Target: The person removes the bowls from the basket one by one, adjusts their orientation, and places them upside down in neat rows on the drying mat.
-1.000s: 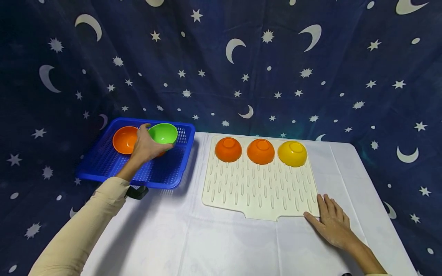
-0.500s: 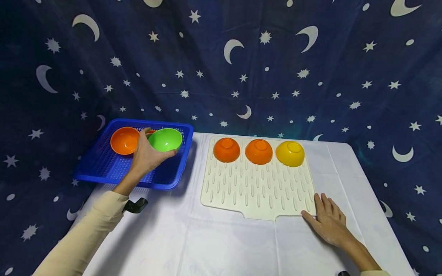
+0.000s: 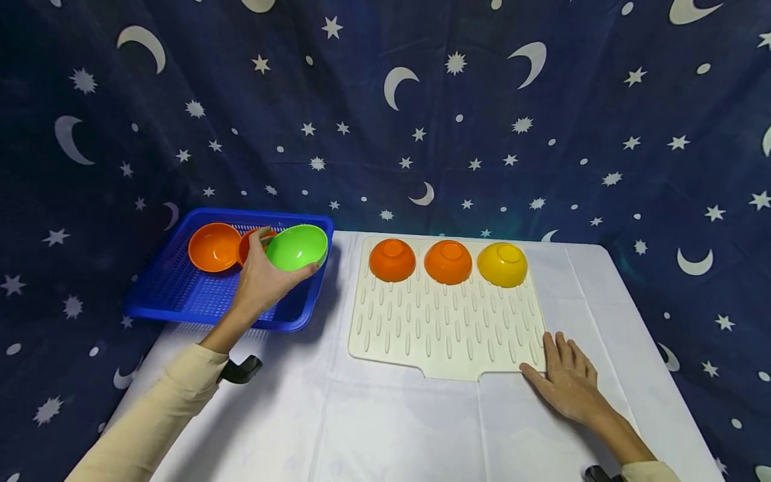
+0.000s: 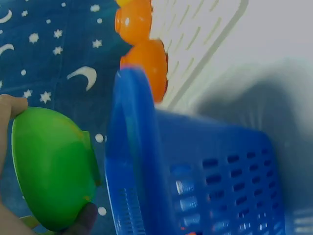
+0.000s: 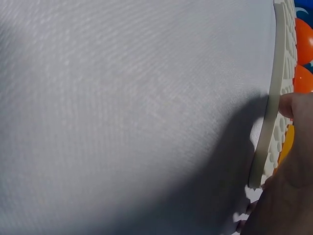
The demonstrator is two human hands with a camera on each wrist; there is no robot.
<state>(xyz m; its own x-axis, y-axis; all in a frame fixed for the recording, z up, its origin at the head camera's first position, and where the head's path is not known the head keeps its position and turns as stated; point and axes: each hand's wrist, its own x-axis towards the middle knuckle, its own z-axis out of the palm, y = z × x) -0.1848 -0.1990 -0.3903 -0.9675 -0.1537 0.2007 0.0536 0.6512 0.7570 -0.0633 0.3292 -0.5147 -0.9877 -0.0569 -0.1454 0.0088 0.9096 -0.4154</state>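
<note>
Between the thumb and fingers of a person's left hand (image 3: 262, 278) is a glossy, round green bowl (image 3: 298, 246), gripped at opposite sides, the digits spread wide to span it. The bowl is tilted, its hollow facing the head camera; the left wrist view shows backdrop between it and the rim of the basket. Below this grip is a blue, perforated plastic basket (image 3: 193, 294). Just left of the grip, inside the basket, sits a round orange bowl (image 3: 213, 248); a second orange bowl is partly hidden behind the fingers. Right of the grip, a ridged, cream-coloured mat (image 3: 446, 335) lies on a white tablecloth (image 3: 385, 422). Along its far edge stand three upside-down bowls, two orange and one yellow (image 3: 502, 266), the yellow farthest from the grip. Well to the right, the person's right hand (image 3: 569, 385) rests, fingers extended, at the mat's near right corner, grasping nothing
</note>
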